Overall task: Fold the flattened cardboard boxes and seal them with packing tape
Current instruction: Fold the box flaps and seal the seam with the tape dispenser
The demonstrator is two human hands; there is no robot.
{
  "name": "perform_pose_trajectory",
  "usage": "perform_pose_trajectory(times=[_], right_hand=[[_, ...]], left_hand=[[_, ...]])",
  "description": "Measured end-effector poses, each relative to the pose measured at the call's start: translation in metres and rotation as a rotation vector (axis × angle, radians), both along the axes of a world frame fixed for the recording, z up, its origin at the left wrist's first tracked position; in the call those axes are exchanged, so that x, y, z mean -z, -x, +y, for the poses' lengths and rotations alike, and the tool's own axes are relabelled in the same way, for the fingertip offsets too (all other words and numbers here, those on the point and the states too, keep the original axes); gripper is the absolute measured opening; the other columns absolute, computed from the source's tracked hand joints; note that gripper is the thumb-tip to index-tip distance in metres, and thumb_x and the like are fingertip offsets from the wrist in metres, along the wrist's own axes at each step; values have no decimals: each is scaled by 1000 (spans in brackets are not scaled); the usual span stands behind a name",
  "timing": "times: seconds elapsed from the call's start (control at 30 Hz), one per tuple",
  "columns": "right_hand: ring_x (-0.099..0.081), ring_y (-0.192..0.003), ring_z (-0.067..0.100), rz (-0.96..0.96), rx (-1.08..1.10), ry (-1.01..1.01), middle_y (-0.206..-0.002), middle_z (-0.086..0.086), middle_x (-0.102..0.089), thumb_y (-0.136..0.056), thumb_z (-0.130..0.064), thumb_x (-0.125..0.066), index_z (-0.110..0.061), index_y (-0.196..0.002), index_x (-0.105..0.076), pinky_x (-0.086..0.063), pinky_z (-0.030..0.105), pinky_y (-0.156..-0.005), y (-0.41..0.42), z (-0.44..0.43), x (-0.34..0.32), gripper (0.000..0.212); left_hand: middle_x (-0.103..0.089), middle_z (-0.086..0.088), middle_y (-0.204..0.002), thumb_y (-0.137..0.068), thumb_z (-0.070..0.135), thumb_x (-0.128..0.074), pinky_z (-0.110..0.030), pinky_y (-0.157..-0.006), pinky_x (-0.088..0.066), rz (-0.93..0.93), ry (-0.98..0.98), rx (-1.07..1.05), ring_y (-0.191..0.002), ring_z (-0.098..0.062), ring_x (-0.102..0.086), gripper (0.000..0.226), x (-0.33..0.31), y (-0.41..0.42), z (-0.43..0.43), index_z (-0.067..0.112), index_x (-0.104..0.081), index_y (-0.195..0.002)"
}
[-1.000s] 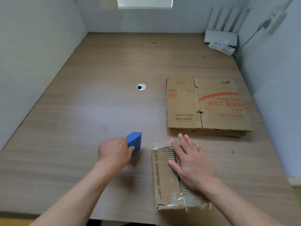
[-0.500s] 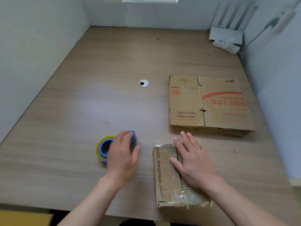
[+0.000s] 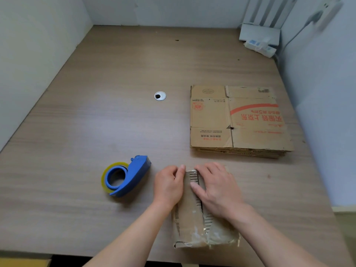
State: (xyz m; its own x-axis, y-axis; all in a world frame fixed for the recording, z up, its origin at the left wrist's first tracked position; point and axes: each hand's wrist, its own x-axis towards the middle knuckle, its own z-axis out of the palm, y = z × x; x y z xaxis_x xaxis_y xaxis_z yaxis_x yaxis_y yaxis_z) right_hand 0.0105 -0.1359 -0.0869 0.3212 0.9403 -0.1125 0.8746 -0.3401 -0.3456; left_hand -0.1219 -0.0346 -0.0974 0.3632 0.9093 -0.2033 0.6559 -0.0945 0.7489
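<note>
1. Change: 1.0 s ago the left hand held the blue tape dispenser in the air. 0.5 s ago it was setting it down. Now the dispenser lies on its side on the table, left of the box and apart from both hands.
2. Change: the left hand has crossed to the folded box and sits against its left side. The right hand has stayed on top of the box across all 3 frames.
3. Meaning, as a judgement: the taping pass on this seam looks finished, and the step in hand is rubbing the tape down at the far end. A glossy strip of clear tape shows there and at the crumpled near end.
4. Left hand pose: knuckles up, fingers curled down over the box's far-left edge, thumb reaching onto the top beside the glossy strip. It reads as a pinch on that corner, though the fingertips are hidden.
5. Right hand pose: palm down, fingers straight and spread, pressing flat on the top right of the seam. It grips nothing.
6. Location: the folded box lies at the near table edge under both hands. The stack of flattened boxes waits untouched beyond it, to the right.
</note>
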Motion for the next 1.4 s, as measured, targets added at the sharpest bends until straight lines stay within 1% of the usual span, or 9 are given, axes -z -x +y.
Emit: perform_pose_trajectory(times=[0.27,0.37,0.43,0.6,0.73,0.97,1.07,1.2,1.4], right_hand=[[-44,-138,21,279,349,-98,-144,5,-54,-101,-40,-49,-23,-85,-70,-34,27,-105,-24,3,14,31],[-64,-93,25,541,557,-158,-87,1,-72,-100,-47,-46,-18,-64,-59,-42,16,-71,-31,-2,12,48],[-63,-77,22,766,628,-131,-75,-3,-69,-103,-43,-42,-15,-72,-68,-41,16,-61,-32,2,11,50],[-60,-119,21,1076,704,33,-126,6,-67,-107,-50,-24,-24,-123,-68,-40,39,-111,-34,6,10,53],[-17,-150,9,724,555,-2,-162,-9,-23,-105,-54,-16,-26,-157,-24,-12,35,-124,-41,4,9,60],[-58,-107,17,771,563,-148,-102,-12,-61,-106,-34,-38,-28,-103,-58,-41,23,-76,-20,-1,22,21],[-41,-138,18,784,520,-84,-143,-6,-49,-107,-44,-28,-30,-139,-46,-35,30,-105,-26,-5,14,40],[-11,-151,6,594,431,-146,-165,-16,-10,-101,-57,-31,-34,-158,-4,-13,36,-122,-14,-26,10,67],[-53,-130,27,490,377,-88,-149,2,-50,-104,-39,-41,-39,-157,-5,-40,36,-107,11,-40,22,64]], left_hand=[[-64,-22,-74,-101,37,-48,-44,-66,-47,-89,137,-123,-69,-33,-56,51,4,-4,-1,-2,-62,-72],[-63,-22,-74,-101,36,-47,-44,-67,-47,-106,137,-130,-70,-33,-56,51,4,-4,-1,-2,-62,-72],[-58,-17,-66,-102,36,-47,-44,-66,-46,-103,154,-137,-64,-27,-50,51,5,-5,-1,-3,-60,-71],[-45,-5,-64,-100,33,-47,-34,-61,-35,-153,278,-153,-64,-17,-42,51,8,-6,2,-5,-50,-67],[-51,-4,-70,-98,38,-45,-32,-66,-38,-161,430,-163,-68,-16,-48,38,9,-9,8,14,-56,-71],[-69,-2,-106,-99,56,-36,-40,-96,-47,-102,588,-177,-101,-19,-61,46,6,-11,12,21,-65,-103],[-40,-1,-153,-96,64,-35,-48,-117,-28,-106,473,-122,-141,-21,-35,67,1,-3,7,23,-37,-149],[-19,2,-162,-96,54,-46,-34,-122,-11,-150,82,63,-150,-9,-11,70,1,25,-26,25,-22,-156],[-31,3,-157,-99,36,-51,-16,-109,-15,-91,46,67,-143,-9,-27,65,19,28,-46,25,-21,-156]])
